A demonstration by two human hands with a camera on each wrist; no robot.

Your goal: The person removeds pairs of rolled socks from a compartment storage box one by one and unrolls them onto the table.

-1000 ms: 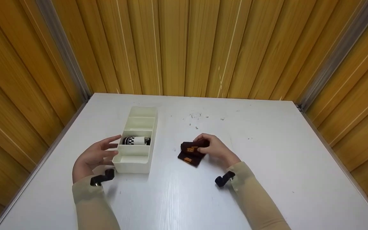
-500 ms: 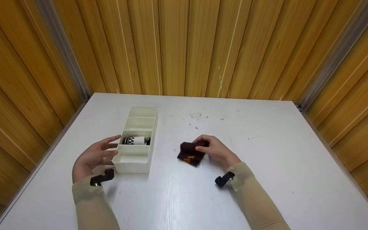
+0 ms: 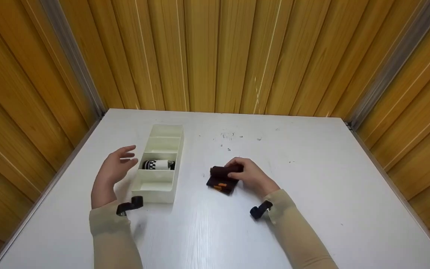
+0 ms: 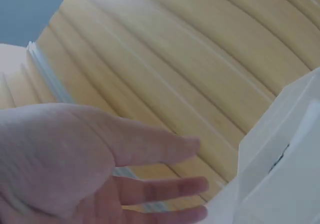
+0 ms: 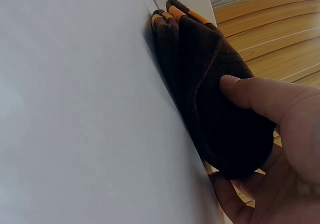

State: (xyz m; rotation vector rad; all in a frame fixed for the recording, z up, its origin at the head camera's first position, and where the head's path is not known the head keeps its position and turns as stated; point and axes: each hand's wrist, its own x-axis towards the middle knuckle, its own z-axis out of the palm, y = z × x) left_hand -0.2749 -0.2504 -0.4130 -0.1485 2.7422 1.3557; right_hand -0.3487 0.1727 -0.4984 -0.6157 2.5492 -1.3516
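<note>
Between the right hand's [image 3: 251, 176] thumb [image 5: 252, 96] and fingers [image 5: 231, 199] sits brown cloth [image 5: 215, 98].

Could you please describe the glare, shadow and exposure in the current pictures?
Head view: pale glare on the table, a soft shadow beside the left sleeve; left wrist view: hazy, the white tray washed out; right wrist view: the brown cloth mostly near-black, with little detail.

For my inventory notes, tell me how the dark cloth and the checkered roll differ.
The dark cloth is brown with orange marks; the checkered roll is white and black. The dark cloth is outside the tray, held in the right hand; the checkered roll lies inside it, untouched. Both look at least partly rolled.
</note>
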